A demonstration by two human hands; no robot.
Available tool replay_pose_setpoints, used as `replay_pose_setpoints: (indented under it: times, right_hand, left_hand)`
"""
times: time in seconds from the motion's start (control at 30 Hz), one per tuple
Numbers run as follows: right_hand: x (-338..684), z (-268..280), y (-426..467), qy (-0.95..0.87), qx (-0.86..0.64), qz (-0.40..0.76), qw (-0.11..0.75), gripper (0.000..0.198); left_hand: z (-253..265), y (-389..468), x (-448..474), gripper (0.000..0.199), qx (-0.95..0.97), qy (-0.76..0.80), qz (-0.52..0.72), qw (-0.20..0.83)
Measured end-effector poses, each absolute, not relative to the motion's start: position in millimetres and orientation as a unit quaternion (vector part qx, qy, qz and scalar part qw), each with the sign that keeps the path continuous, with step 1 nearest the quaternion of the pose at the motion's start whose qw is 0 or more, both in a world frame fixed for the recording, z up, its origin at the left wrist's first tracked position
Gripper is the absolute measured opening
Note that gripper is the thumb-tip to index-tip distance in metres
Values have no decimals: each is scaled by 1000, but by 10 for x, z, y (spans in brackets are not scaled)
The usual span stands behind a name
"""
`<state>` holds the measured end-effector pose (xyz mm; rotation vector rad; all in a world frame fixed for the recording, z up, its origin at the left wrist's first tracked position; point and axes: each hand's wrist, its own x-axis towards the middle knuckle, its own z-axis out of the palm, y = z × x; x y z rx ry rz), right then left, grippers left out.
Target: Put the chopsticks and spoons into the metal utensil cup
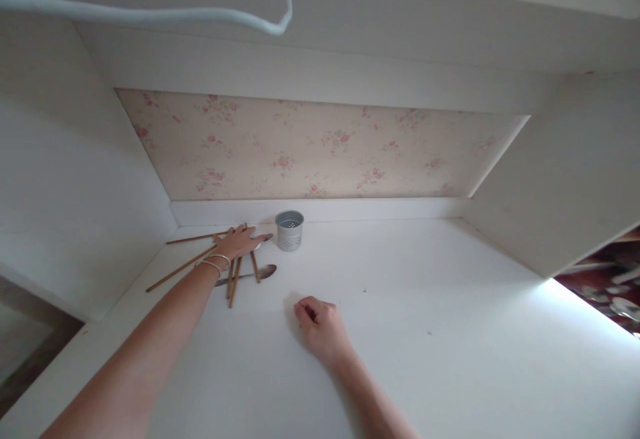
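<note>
My left hand (236, 243), with two bracelets at the wrist, lies with fingers spread over a loose group of brown chopsticks (181, 269) at the back left of the white table. It covers parts of several of them. A metal spoon (268, 271) lies crosswise under some sticks, its bowl to the right. Another metal piece (269, 237), perhaps a spoon, pokes out by my fingertips, mostly hidden. Just right of that hand a grey perforated utensil cup (289, 233) stands upright. My right hand (324, 327) rests on the table nearer to me, curled into a loose fist, nothing visible in it.
White panels (560, 185) close in the white table (400, 359) at both sides, and a floral-papered back (320, 152) stands behind. Overhead runs a shelf (400, 32) with a white cable (200, 17) below it. Cluttered items (610, 292) show beyond the right edge.
</note>
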<state>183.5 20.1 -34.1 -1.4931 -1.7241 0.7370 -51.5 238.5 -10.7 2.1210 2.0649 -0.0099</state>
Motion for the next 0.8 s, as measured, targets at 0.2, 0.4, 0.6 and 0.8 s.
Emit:
replay_pose_setpoints:
  times: [0.2,0.4,0.6,0.8]
  right_hand:
    - [1835,-335,204,-664,-581,293,369,27]
    - [1844,-358,212,-662,-582,291,372,27]
    - [1846,-352,175,-666,-579,296,366,28]
    - [1838,-351,171,-662,-582,300,365,28]
  left_hand:
    - [-121,2218,-389,75,732,678,10,65]
    - [-168,1846,-292,71,755,654,28,30]
    - [-107,1630,-360,73,767,639,24,43]
    - [-38,1772,-541,68,712,697,51,66]
